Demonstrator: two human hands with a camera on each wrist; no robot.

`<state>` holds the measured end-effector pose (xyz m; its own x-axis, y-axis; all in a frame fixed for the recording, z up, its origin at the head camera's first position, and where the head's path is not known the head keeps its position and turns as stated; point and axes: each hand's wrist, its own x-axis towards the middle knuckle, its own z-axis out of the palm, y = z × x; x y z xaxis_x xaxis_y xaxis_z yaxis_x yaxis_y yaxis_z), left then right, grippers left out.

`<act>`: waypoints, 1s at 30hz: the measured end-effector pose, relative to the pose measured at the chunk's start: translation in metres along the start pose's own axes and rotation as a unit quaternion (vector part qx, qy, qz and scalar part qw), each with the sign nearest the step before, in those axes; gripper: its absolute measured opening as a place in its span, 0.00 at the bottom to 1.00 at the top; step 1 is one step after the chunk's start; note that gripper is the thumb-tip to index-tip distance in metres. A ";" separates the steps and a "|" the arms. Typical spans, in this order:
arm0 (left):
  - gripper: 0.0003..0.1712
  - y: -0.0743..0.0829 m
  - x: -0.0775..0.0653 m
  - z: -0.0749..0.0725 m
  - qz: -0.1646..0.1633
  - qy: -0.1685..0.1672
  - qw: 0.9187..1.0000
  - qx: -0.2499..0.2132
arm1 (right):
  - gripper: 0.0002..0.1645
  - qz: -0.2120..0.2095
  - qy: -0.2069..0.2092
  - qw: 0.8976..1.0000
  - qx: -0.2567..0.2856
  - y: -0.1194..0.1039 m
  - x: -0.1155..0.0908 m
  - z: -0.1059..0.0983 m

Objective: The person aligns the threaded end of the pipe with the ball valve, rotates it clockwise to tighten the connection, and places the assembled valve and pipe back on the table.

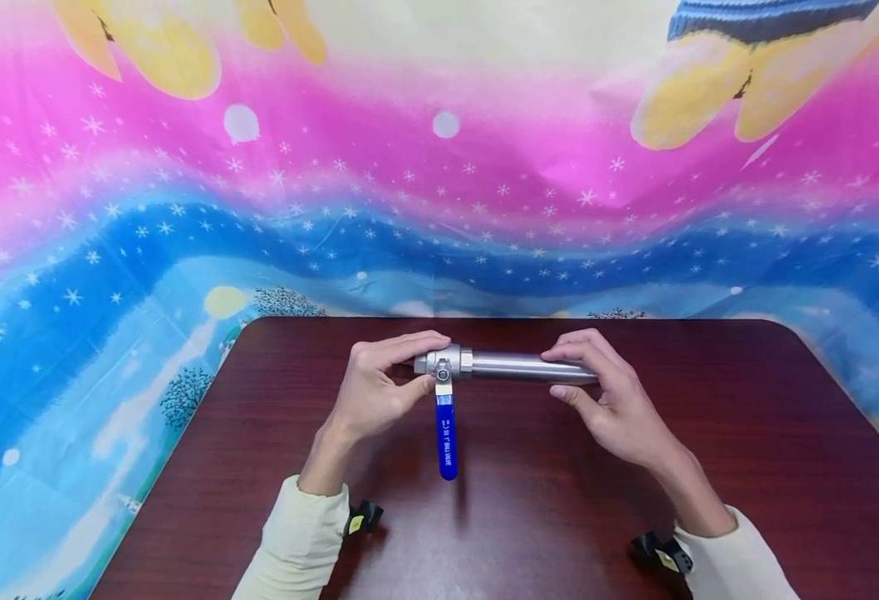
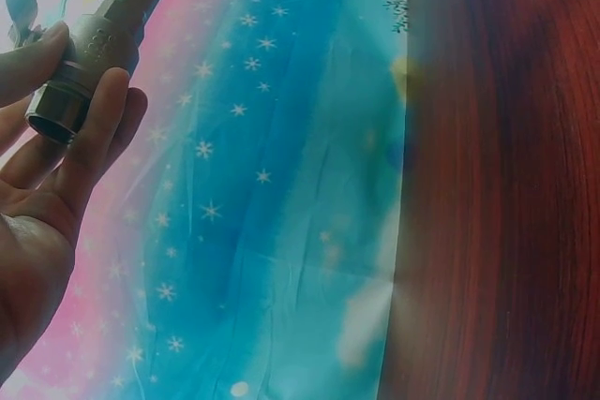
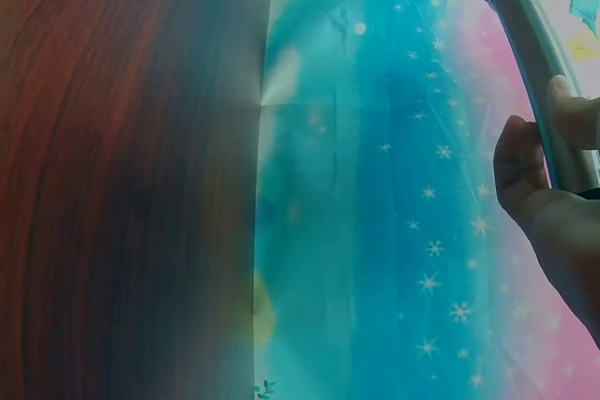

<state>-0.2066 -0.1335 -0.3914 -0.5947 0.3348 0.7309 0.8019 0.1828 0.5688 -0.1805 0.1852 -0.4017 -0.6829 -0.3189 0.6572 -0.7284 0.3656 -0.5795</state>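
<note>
A steel ball valve (image 1: 442,360) with a blue lever handle (image 1: 446,437) is joined to a straight metal pipe (image 1: 517,367) on its right. Together they are held level above the table, the lever pointing toward the person. My left hand (image 1: 379,383) grips the valve body between fingers and thumb. My right hand (image 1: 611,400) holds the far end of the pipe, fingers above and thumb below. In the left wrist view the valve's open threaded end (image 2: 58,111) shows between the fingers. The right wrist view shows the pipe (image 3: 539,63) running up to the valve.
The dark red-brown wooden table (image 1: 544,517) has rounded far corners. Behind it hangs a pink and blue snowflake-patterned cloth (image 1: 439,217). Black wrist-camera mounts (image 1: 364,518) sit by both cream sleeves (image 1: 297,533).
</note>
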 end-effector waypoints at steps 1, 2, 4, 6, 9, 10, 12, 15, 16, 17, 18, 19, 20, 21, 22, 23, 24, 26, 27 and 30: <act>0.25 0.000 0.000 0.000 -0.001 0.000 1.000 -0.001 | 0.33 0.001 -0.002 1.000 -0.004 0.001 0.000 -0.001; 0.25 0.000 0.000 0.000 -0.003 0.000 1.000 -0.001 | 0.33 0.003 -0.003 1.000 -0.006 0.001 0.000 -0.001; 0.26 0.001 -0.001 0.000 -0.005 -0.001 1.000 -0.002 | 0.33 0.006 -0.007 1.000 -0.011 0.001 0.000 -0.002; 0.26 0.001 -0.001 0.000 -0.006 -0.001 1.000 -0.002 | 0.34 0.006 -0.006 1.000 -0.012 0.001 0.000 -0.002; 0.26 0.000 0.000 0.000 -0.002 -0.001 1.000 0.001 | 0.33 0.014 -0.009 1.000 -0.014 0.001 0.000 -0.003; 0.26 0.000 0.000 0.000 -0.001 -0.001 1.000 0.001 | 0.32 0.020 -0.012 1.000 -0.014 0.001 -0.001 -0.003; 0.26 0.001 0.000 -0.001 0.002 -0.001 1.000 0.003 | 0.31 0.027 -0.015 0.999 -0.015 0.002 -0.001 -0.003; 0.25 0.001 0.000 -0.001 0.003 -0.002 1.000 0.002 | 0.30 0.032 -0.019 0.999 -0.020 0.003 -0.001 -0.003; 0.25 0.001 0.000 -0.001 0.004 -0.002 1.000 0.000 | 0.30 0.033 -0.019 0.999 -0.020 0.003 -0.001 -0.003; 0.25 0.001 0.000 -0.001 0.005 -0.002 1.000 -0.001 | 0.30 0.033 -0.019 0.999 -0.020 0.003 -0.001 -0.003; 0.25 0.001 0.000 -0.002 0.006 -0.002 1.000 -0.001 | 0.31 0.035 -0.020 0.999 -0.020 0.003 -0.002 -0.003; 0.25 0.001 0.000 -0.002 0.008 -0.001 1.000 0.000 | 0.31 0.037 -0.021 0.999 -0.020 0.003 -0.002 -0.003; 0.25 0.000 0.000 -0.002 0.010 -0.001 1.000 0.001 | 0.31 0.040 -0.023 0.999 -0.018 0.003 -0.002 -0.003; 0.25 0.000 0.000 -0.002 0.012 0.000 1.000 0.002 | 0.31 0.043 -0.025 0.999 -0.017 0.003 -0.002 -0.003; 0.25 0.000 0.000 -0.002 0.013 0.000 1.000 0.003 | 0.31 0.047 -0.027 0.998 -0.015 0.003 -0.002 -0.002; 0.24 0.000 0.000 -0.002 0.014 0.000 1.000 0.004 | 0.31 0.049 -0.029 0.998 -0.015 0.002 -0.003 -0.002; 0.24 0.000 0.000 -0.002 0.014 0.000 1.000 0.005 | 0.31 0.051 -0.031 0.998 -0.014 0.002 -0.003 -0.002; 0.25 0.001 0.001 -0.003 0.012 0.000 1.000 0.005 | 0.32 0.049 -0.033 0.998 -0.012 0.002 -0.003 -0.001; 0.25 0.001 0.001 -0.003 0.011 -0.001 1.000 0.005 | 0.33 0.045 -0.031 0.998 -0.009 0.002 -0.003 -0.001; 0.25 0.001 0.001 -0.003 0.007 -0.002 1.000 0.004 | 0.35 0.034 -0.025 0.999 0.005 0.000 -0.003 0.000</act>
<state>-0.2060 -0.1355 -0.3892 -0.5837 0.3414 0.7367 0.8102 0.1853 0.5560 -0.1789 0.1861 -0.4035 -0.7326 -0.3366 0.5916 -0.6806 0.3799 -0.6265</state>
